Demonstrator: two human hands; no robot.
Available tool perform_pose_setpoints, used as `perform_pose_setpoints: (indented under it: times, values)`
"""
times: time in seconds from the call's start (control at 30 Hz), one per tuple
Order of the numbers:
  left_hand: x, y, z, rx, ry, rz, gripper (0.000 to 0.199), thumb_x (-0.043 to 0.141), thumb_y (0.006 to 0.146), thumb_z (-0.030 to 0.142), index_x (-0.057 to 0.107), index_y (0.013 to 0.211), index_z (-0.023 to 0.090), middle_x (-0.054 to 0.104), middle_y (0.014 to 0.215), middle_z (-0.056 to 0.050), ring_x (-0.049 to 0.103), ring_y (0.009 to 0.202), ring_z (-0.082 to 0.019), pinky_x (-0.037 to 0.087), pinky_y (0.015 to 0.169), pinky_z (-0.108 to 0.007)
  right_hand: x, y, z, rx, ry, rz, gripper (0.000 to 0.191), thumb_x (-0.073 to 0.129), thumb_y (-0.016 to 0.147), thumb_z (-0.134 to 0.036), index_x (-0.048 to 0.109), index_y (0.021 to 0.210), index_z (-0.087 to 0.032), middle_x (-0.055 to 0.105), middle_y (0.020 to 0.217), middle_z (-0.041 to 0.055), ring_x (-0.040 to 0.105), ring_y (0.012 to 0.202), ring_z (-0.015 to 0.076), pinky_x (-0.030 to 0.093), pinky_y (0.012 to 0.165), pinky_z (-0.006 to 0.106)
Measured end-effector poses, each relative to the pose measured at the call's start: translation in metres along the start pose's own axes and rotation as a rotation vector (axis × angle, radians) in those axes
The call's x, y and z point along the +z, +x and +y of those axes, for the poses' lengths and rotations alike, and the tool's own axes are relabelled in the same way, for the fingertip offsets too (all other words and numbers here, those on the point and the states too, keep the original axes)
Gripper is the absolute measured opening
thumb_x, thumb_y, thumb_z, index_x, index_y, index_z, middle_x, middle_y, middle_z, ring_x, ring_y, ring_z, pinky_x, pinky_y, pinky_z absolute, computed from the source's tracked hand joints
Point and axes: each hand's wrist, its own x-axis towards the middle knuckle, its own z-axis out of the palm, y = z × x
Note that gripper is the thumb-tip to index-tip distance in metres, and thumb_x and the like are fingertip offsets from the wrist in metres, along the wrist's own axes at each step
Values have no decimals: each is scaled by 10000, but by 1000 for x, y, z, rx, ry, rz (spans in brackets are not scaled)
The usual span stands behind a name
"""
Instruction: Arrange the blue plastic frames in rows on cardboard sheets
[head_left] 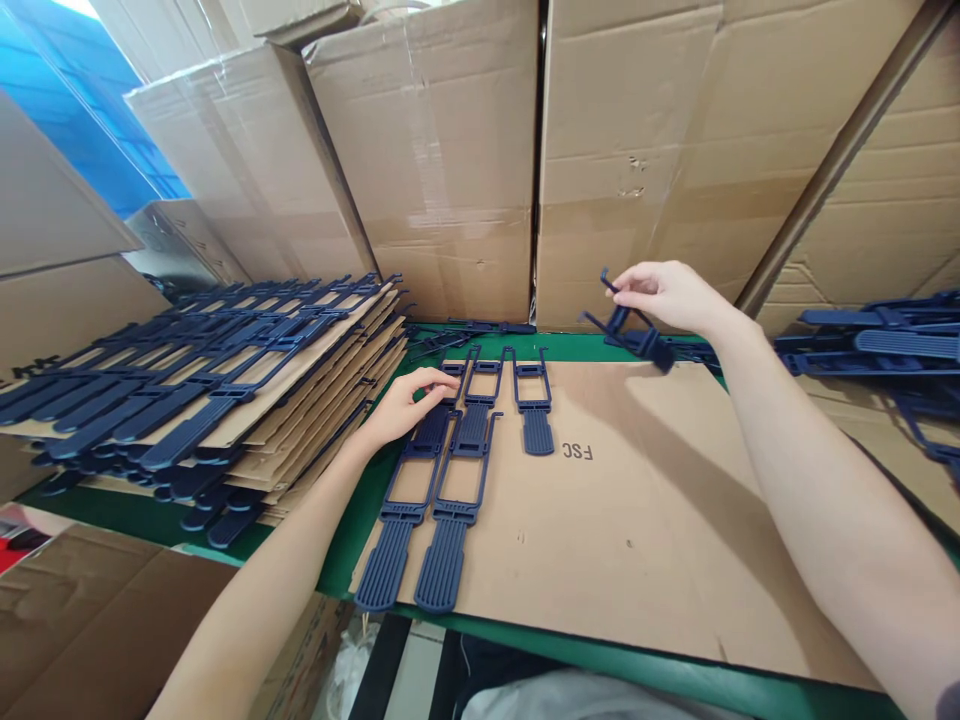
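Observation:
My right hand [660, 292] is raised over the back right of a cardboard sheet [600, 560], its fingers pinched on a dark blue plastic piece [637, 335]. That piece hangs tilted, with hooked prongs up and to the left. At the sheet's back left corner, the fingers of my left hand [412, 400] close on the frame of a similar plastic piece [431, 425], partly hidden by the hand. Two full-length pieces with ribbed paddles, one at the left [394, 540] and its neighbour [448, 540], lie side by side in front. Behind, a shorter-looking pair includes one piece [537, 425] set apart.
A tall stack of cardboard sheets [315, 425] layered with blue pieces stands left. More blue pieces [885, 345] are heaped at the right, and some lie along the back of the green table [517, 632]. Large cartons [442, 170] wall off the back.

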Motion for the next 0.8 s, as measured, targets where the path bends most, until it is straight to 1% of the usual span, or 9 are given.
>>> perform_pose_setpoints:
  times: [0.07, 0.13, 0.3, 0.43, 0.53, 0.6, 0.67, 0.73, 0.8]
  values:
    - [1, -1, 5, -62, -151, 11, 305, 548, 903, 413, 677, 1026, 165, 708, 933, -70, 639, 846, -195, 511, 784, -333, 3, -3, -26, -33, 224, 125, 373, 578, 835, -472, 618, 1083, -195, 676, 1022, 90, 657, 901, 266, 553, 788, 402]
    - [3, -1, 7, -88, -267, 12, 319, 569, 892, 413, 669, 1042, 149, 712, 866, -70, 620, 712, -160, 490, 628, -277, 8, -6, -50, -31, 407, 165, 386, 631, 809, -501, 604, 1049, -200, 672, 948, 89, 671, 818, 258, 577, 688, 399]
    - [4, -3, 7, -105, -436, 16, 335, 628, 847, 402, 660, 1044, 132, 705, 853, -92, 593, 627, -130, 421, 502, -225, 34, -13, -95, 16, 806, -26, 363, 782, 712, -443, 551, 815, -183, 636, 755, 37, 654, 612, 167, 600, 551, 289]
    - [6, 1, 23, -109, -611, -45, 355, 626, 865, 366, 645, 1129, 129, 671, 1102, -162, 660, 852, -209, 495, 609, -257, 55, -18, -117, 53, 1009, -125, 375, 845, 662, -361, 537, 737, -160, 595, 632, 8, 626, 510, 134, 593, 485, 234]
    - [12, 11, 51, -73, -704, -184, 448, 586, 904, 380, 542, 1309, 193, 528, 1351, -170, 580, 1132, -301, 532, 753, -330, 63, -23, -126, 38, 1058, -133, 387, 858, 655, -355, 539, 737, -152, 619, 644, 23, 651, 531, 153, 597, 485, 233]
    - [21, 19, 72, -57, -675, -280, 564, 631, 881, 361, 432, 1399, 264, 481, 1397, -147, 554, 1165, -295, 532, 734, -297, 64, -27, -131, 4, 1076, -139, 394, 854, 660, -368, 534, 735, -152, 637, 669, 33, 666, 553, 162, 600, 502, 234]
    - [30, 27, 91, -74, -634, -288, 695, 672, 852, 319, 321, 1451, 300, 551, 1289, -132, 617, 1027, -241, 513, 631, -237, 64, -30, -136, -33, 1068, -166, 389, 842, 675, -384, 537, 737, -150, 635, 664, 27, 668, 552, 164, 600, 513, 242]
    - [39, 34, 103, -103, -637, -267, 710, 661, 856, 306, 289, 1458, 253, 643, 1012, -94, 643, 836, -182, 471, 539, -200, 61, -33, -140, -71, 1023, -193, 363, 822, 699, -386, 560, 762, -143, 629, 666, 23, 666, 548, 167, 596, 512, 254]
    - [44, 39, 108, -140, -711, -235, 679, 653, 849, 276, 312, 1432, 212, 631, 831, -39, 618, 689, -135, 423, 474, -175, 56, -35, -142, -122, 939, -188, 323, 792, 733, -370, 587, 815, -134, 634, 688, 29, 665, 559, 169, 581, 493, 253]
